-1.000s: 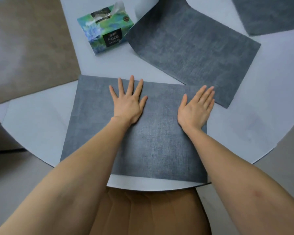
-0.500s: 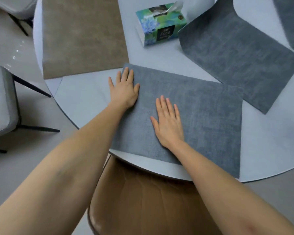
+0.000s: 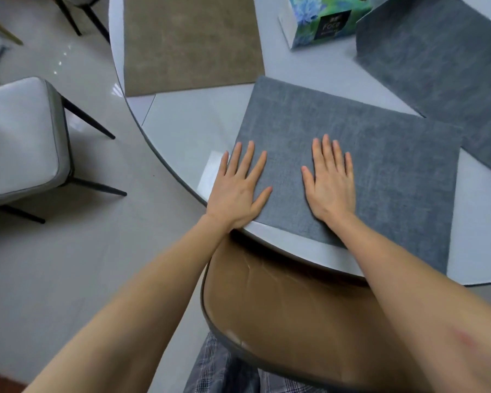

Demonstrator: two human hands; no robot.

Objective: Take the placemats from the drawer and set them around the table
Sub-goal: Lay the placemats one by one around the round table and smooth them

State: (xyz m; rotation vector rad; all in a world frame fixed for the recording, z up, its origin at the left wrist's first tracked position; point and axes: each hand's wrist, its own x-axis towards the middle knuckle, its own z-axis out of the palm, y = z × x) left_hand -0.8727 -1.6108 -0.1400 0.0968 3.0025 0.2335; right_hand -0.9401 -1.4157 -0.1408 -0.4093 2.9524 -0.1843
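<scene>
Head view shows both your hands flat on the near grey mat (image 3: 366,154), which lies on the round white table (image 3: 187,129) at its near edge. Your left hand (image 3: 236,191) rests with fingers straight and spread; its thumb and two of its fingers lie on the mat's left edge, while the outer fingers lie just off it on the bare tabletop. Your right hand (image 3: 330,182) lies palm down wholly on the mat, fingers straight and close together, a little right of the left hand. Neither hand grips anything.

The mat sits slightly turned against the table's rim, and its near left corner reaches almost to the rim under your left wrist. Its far right corner overlaps a second grey mat (image 3: 437,66), which lies further right and runs out of view at the top. A tan mat (image 3: 190,43) lies on the table to the far left, its near right corner close to the near grey mat's far left corner. I cannot tell whether those two touch.

A tissue box (image 3: 323,18) with a blue and green flower print stands between the tan mat and the second grey mat.

A brown chair (image 3: 295,316) is tucked under the table right before you, below your forearms. A grey chair (image 3: 20,137) with dark legs stands on the pale floor to the left, well apart from the table.
</scene>
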